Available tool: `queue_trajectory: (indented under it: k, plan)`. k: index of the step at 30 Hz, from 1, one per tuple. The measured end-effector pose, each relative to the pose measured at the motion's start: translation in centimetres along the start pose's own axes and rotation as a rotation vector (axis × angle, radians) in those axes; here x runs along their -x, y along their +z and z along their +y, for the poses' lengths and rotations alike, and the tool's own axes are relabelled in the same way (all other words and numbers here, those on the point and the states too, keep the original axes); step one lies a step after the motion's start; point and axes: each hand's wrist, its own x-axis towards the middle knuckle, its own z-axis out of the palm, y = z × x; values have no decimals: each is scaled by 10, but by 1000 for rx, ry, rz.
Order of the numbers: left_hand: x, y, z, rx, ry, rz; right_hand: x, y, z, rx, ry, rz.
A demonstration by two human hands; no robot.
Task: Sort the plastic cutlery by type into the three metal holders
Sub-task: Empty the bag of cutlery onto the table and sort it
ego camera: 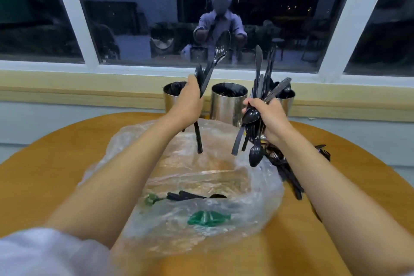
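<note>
Clear bag [190, 186] lies on the near side of the middle holder [228, 105], with a few black pieces [186, 195] inside. Left hand [190, 101], just left of that holder, has fingers curled tight round a small handful [209, 74]; types unclear. Right hand [268, 119], just right of it, is fisted on a mixed bundle [259, 87], spoons dangling below. Suggest checking for one type per handful, then lowering handles-first instead of dropping. Loose pile [286, 168] sits near-right of the holder.

Black cutlery bunches [258, 67] stand upright before three shiny metal holders [226, 107].
</note>
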Motion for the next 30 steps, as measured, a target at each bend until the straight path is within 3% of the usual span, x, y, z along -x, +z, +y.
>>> queue_trajectory:
  k: [3, 9, 14, 21, 30]
  plan:
    - [-14, 13, 17, 80, -63, -7, 0, -36, 10, 25, 132, 79]
    - [-10, 91, 52, 569, -382, -449, 5, -95, 28, 348, 331, 75]
    - [9, 165, 89, 645, -544, -716, 5, -145, 57, 573, 428, 160]
    - [22, 231, 104, 443, -577, -652, 4, -177, 106, 590, 412, 168]
    - [15, 229, 98, 519, -624, -604, 4, -173, 112, 683, 342, 143]
